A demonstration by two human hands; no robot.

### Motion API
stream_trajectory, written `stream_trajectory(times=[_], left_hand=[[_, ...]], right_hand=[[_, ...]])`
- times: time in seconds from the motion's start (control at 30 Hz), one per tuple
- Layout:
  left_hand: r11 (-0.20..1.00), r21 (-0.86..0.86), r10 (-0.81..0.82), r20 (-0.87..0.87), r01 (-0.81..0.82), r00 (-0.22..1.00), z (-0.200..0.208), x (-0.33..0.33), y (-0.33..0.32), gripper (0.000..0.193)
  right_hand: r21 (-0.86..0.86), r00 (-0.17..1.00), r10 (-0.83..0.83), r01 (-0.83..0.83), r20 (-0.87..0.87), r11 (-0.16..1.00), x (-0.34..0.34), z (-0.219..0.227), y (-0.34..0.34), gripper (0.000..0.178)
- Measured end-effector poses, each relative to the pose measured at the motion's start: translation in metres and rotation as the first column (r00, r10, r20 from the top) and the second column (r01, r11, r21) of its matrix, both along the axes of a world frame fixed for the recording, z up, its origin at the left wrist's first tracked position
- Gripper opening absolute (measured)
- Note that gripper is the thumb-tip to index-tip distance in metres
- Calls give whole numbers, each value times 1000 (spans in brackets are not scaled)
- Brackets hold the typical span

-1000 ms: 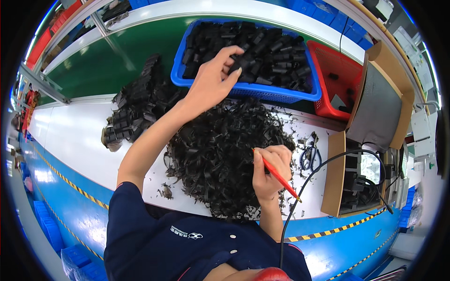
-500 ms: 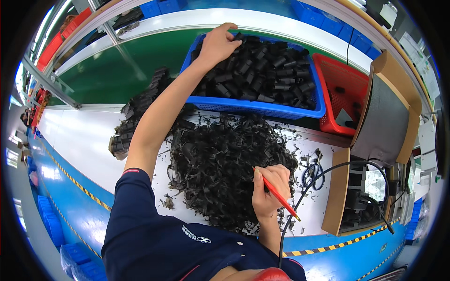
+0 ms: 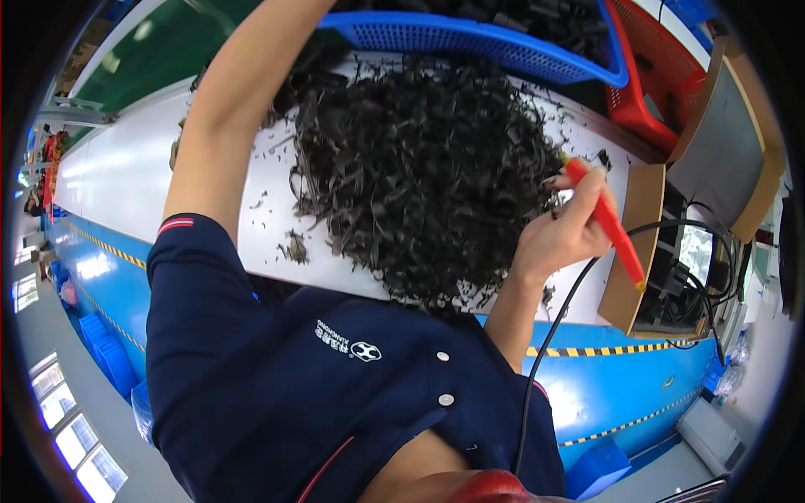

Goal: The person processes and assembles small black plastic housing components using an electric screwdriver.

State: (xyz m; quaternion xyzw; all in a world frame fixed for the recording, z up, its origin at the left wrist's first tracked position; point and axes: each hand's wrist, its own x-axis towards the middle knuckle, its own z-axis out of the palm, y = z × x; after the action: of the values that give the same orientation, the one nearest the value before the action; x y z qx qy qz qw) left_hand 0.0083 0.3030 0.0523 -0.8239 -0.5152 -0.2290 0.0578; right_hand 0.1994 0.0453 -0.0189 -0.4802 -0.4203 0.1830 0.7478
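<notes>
My right hand (image 3: 563, 230) is closed on a slim red pen-shaped tool (image 3: 616, 235) with yellowish ends, held slanted at the right edge of a large heap of black shavings (image 3: 428, 176). The heap looks like thin curled trimmings spread over the white tabletop (image 3: 277, 226). My left forearm (image 3: 239, 92) reaches up past the heap's left side and leaves the picture at the top, so that hand is out of sight. Beyond the heap stands a blue plastic basket (image 3: 470, 42) of black moulded pieces (image 3: 545, 17), cut off by the upper edge.
A red basket (image 3: 641, 84) adjoins the blue one at the right. An open cardboard box (image 3: 635, 277) holds dark items and cables. A black cable (image 3: 558, 327) loops from the box side down past my right arm. Yellow-black tape (image 3: 604, 350) marks the blue floor.
The view has tilted, bringing the heap and basket higher in the picture. My right hand has moved with the red tool to the heap's right edge. My left hand has left the picture.
</notes>
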Motion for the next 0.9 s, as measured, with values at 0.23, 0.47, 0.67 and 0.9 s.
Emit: stream_trajectory(times=[0.23, 0.47, 0.67, 0.9], left_hand=[[959, -161, -122, 503, 232, 856, -13, 18, -183, 26], [920, 6, -368, 356, 391, 859, -78, 46, -233, 19], [948, 231, -318, 744, 220, 588, -56, 11, -245, 18], [906, 395, -414, 759, 149, 502, -64, 8, -268, 25]], right_hand=[[18, 990, -90, 93, -111, 996, 5, -5, 12, 22], [-1, 995, 43, -43, -91, 999, -6, -5, 11, 23], [-88, 975, 151, -167, -165, 982, -16, 3, 16, 24], [-72, 779, 517, -574, -355, 816, -47, 22, 8, 26]])
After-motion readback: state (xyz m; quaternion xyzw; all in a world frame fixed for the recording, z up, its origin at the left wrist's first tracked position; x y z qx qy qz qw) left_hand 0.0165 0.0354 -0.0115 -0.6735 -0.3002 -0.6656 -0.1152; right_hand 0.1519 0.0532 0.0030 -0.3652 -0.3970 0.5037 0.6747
